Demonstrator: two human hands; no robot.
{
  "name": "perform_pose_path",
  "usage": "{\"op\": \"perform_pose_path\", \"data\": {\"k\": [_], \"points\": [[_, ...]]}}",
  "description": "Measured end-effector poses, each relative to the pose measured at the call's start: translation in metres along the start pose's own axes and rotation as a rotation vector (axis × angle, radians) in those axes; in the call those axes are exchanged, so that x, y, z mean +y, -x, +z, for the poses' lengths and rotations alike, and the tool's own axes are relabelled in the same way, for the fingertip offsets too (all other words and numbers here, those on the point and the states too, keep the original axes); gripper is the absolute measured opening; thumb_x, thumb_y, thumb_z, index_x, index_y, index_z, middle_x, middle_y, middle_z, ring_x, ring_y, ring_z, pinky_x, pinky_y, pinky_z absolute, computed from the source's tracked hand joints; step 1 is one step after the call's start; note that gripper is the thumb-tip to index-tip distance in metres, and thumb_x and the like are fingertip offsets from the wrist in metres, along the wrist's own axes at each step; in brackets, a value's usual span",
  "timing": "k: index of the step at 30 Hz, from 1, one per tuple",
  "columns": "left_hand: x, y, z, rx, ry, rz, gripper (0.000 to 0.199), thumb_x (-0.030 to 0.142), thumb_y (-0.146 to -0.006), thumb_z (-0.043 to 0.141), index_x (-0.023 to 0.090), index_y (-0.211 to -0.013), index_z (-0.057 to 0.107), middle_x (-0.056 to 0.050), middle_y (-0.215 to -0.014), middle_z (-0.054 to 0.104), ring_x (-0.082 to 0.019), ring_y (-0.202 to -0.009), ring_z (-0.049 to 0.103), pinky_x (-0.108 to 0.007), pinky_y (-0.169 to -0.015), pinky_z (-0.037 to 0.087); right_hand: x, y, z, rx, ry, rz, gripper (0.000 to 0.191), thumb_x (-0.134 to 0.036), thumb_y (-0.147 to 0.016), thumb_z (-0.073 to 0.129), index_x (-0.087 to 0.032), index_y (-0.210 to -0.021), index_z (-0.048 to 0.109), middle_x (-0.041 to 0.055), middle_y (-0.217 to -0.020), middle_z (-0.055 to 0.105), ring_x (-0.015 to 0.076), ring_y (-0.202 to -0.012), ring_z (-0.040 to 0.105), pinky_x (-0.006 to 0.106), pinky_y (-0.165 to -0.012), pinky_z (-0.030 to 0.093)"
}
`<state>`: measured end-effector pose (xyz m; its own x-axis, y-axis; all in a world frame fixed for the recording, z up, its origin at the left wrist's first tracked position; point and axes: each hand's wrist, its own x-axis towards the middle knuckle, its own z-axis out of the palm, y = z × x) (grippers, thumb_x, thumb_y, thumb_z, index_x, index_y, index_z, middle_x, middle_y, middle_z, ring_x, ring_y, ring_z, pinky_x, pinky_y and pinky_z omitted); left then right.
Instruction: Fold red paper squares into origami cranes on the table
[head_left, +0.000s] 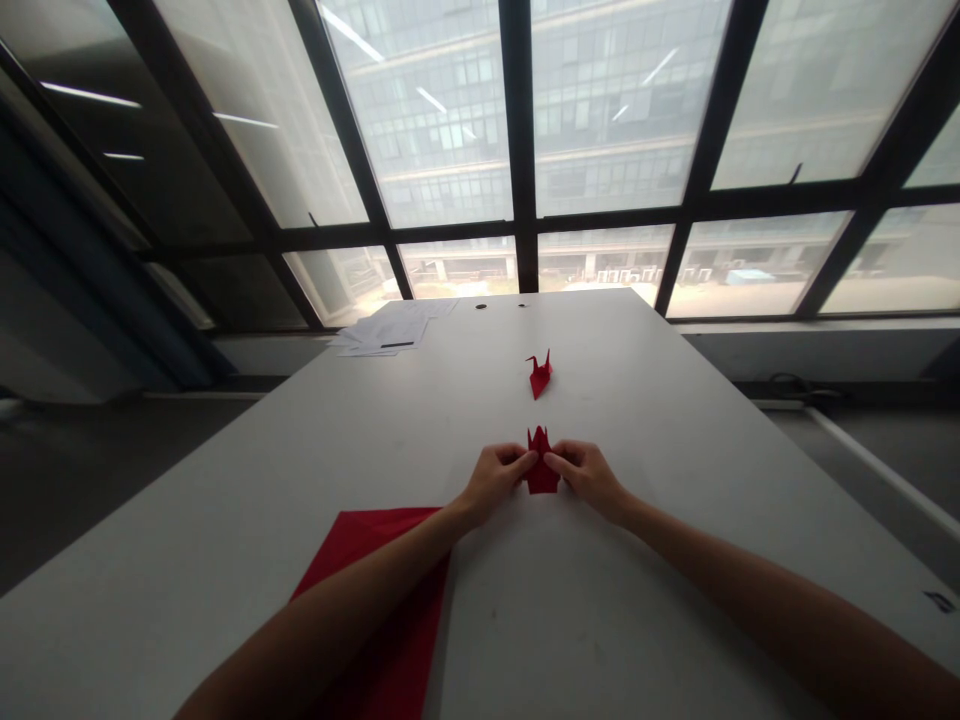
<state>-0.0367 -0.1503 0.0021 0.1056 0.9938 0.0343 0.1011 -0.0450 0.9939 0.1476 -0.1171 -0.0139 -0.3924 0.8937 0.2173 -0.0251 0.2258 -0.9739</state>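
Note:
Between my two hands is a red origami crane point(543, 474), with two thin points and a rounded middle standing up at its top. My left hand point(498, 474) pinches its left side, the thumb lying on the near face. On the right side my right hand point(589, 474) pinches it in the same way. The fingers behind the paper are hidden. Just beyond stands a second red origami crane point(540, 378), apart from both hands. Under my left forearm lies a large red sheet of paper point(375, 530), partly covered by the arm.
The long white table point(637, 420) runs away toward tall dark-framed windows point(525, 150). White papers point(382, 328) with a dark pen point(397, 345) lie at its far left. A blue curtain point(97, 250) hangs at the left. A cable point(806, 388) lies beyond the table's right edge.

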Motion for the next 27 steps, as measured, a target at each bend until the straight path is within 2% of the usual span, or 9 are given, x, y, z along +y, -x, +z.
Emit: {"op": "perform_pose_path", "data": {"k": [5,11,16,20,24,27], "points": [[0.0013,0.0004,0.0004,-0.036,-0.010,0.001,0.045,0.055,-0.079,0.070,0.011,-0.083,0.069,-0.001,-0.067,0.058,-0.009,-0.056,0.044,-0.021,-0.053,0.032,-0.0003,0.0002,-0.0011,-0.010,-0.020,0.008,0.031,-0.045,-0.080,0.066,-0.016,-0.071,0.067,0.0003,-0.063,0.061,0.0125,-0.057,0.049,0.025,-0.054,0.039],[0.0016,-0.0006,0.0002,-0.058,-0.018,0.019,0.045,0.056,-0.076,0.072,0.012,-0.072,0.064,0.002,-0.062,0.052,-0.009,-0.056,0.041,-0.021,-0.053,0.029,-0.0022,-0.0002,0.0007,0.004,0.007,-0.005,0.030,-0.045,-0.080,0.067,-0.016,-0.072,0.068,0.0004,-0.064,0.060,0.0129,-0.059,0.049,0.025,-0.055,0.039],[0.0001,-0.0017,-0.0001,-0.072,-0.035,0.016,0.047,0.058,-0.076,0.071,0.012,-0.077,0.067,0.001,-0.065,0.055,-0.009,-0.057,0.043,-0.022,-0.054,0.031,-0.0010,-0.0010,0.0002,0.024,0.005,0.011,0.035,-0.050,-0.078,0.068,-0.017,-0.069,0.065,-0.0006,-0.061,0.057,0.0121,-0.055,0.047,0.025,-0.051,0.036],[-0.0029,-0.0025,-0.0003,-0.040,-0.014,0.027,0.045,0.056,-0.076,0.073,0.012,-0.073,0.065,0.001,-0.064,0.055,-0.010,-0.057,0.044,-0.021,-0.054,0.032,-0.0010,-0.0010,-0.0001,-0.009,-0.001,-0.004,0.033,-0.048,-0.080,0.067,-0.015,-0.077,0.068,0.0008,-0.067,0.062,0.0128,-0.059,0.053,0.025,-0.055,0.041],[-0.0051,-0.0026,-0.0004,0.025,0.001,0.027,0.044,0.055,-0.078,0.072,0.011,-0.074,0.066,0.000,-0.064,0.056,-0.010,-0.057,0.046,-0.021,-0.054,0.034,-0.0009,-0.0004,0.0006,-0.114,-0.057,0.026,0.033,-0.042,-0.078,0.071,-0.015,-0.098,0.068,0.0043,-0.081,0.071,0.0175,-0.071,0.065,0.028,-0.063,0.050],[-0.0050,-0.0038,-0.0005,0.041,0.011,0.023,0.045,0.056,-0.079,0.069,0.011,-0.082,0.069,-0.002,-0.069,0.060,-0.011,-0.060,0.050,-0.022,-0.056,0.038,-0.0008,-0.0007,0.0001,-0.129,-0.054,0.033,0.031,-0.039,-0.076,0.074,-0.015,-0.096,0.070,0.0057,-0.084,0.073,0.0195,-0.075,0.067,0.031,-0.067,0.053]]}}
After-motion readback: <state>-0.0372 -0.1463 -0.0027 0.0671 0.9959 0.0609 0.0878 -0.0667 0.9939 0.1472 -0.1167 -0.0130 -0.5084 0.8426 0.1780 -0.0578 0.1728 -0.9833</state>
